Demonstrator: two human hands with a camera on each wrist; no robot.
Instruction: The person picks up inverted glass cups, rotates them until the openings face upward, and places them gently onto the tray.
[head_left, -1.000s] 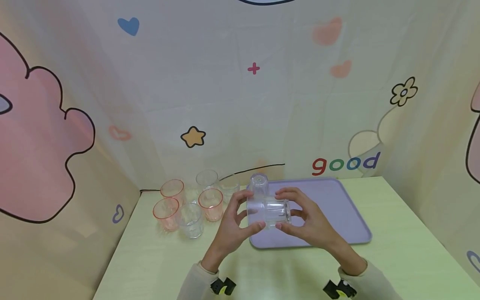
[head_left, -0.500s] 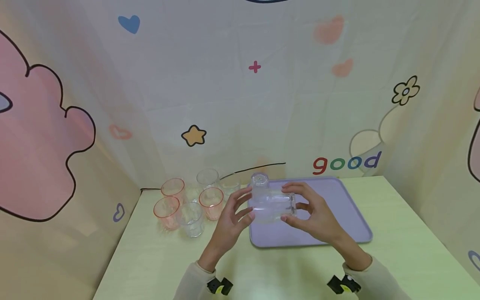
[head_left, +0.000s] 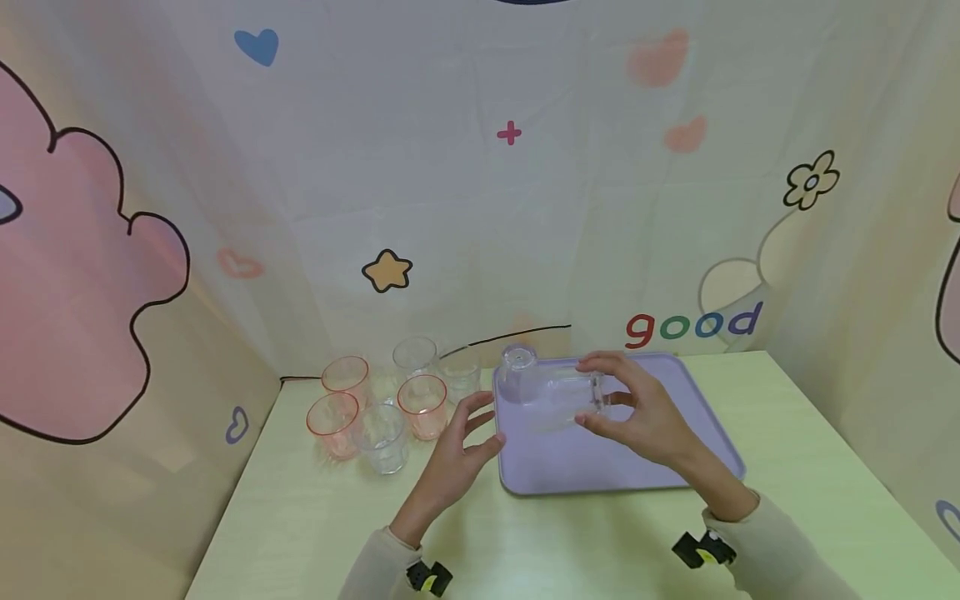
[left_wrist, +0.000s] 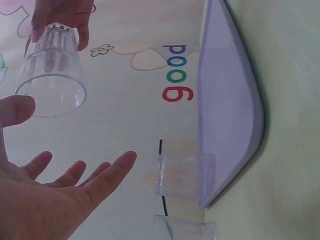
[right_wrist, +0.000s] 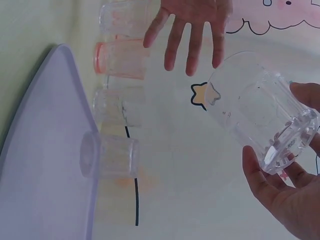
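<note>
My right hand [head_left: 648,421] grips a clear tumbler [right_wrist: 255,107] around its thick, ridged base. The tumbler lies on its side in the air above the lilac tray [head_left: 592,467], its mouth pointing left. Beside the tray's left edge is my left hand [head_left: 456,462], fingers spread and relaxed, holding nothing. In the left wrist view a gap shows between its fingertips and the tumbler's rim, though the thumb overlaps the rim in the picture. Another clear tumbler [head_left: 519,375] stands upside down in the tray's back left corner.
Left of the tray, tumblers stand mouth up: orange-rimmed ones [head_left: 332,429] and clear ones [head_left: 384,442], several in all, close together. A printed cloth [head_left: 450,208] hangs behind the pale green table [head_left: 300,533].
Both hands held the tumbler earlier. My left hand has let go and drawn back left, while my right hand has carried the tumbler a little to the right.
</note>
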